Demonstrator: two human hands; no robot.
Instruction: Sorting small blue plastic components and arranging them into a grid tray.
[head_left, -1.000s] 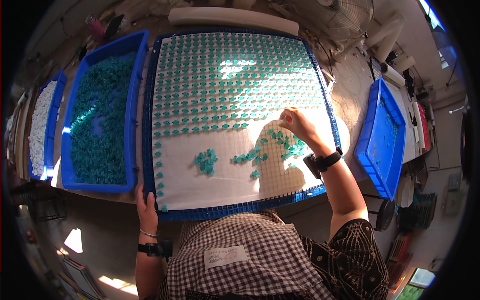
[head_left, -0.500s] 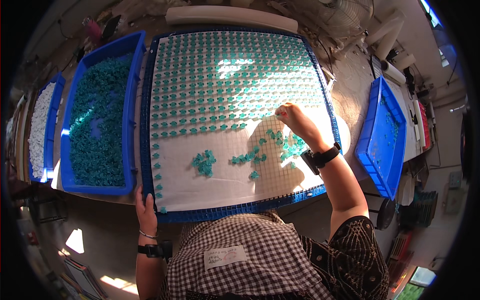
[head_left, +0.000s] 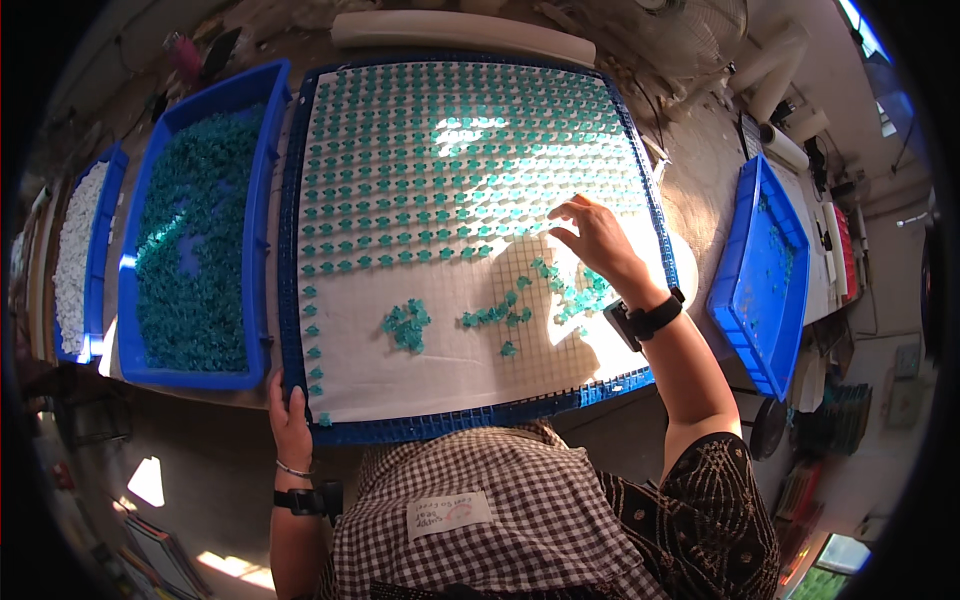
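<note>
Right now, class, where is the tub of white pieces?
The tub of white pieces is at the head view's far left, beside the larger teal-filled tub.

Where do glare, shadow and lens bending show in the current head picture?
In the head view, glare bleaches the right side of the flat white sheet and washes out some small teal translucent pieces; in the head view, a dark shadow lies on the sheet below the bare right hand; in the head view, the long white roll looks bowed, probably by the fisheye lens.
</note>
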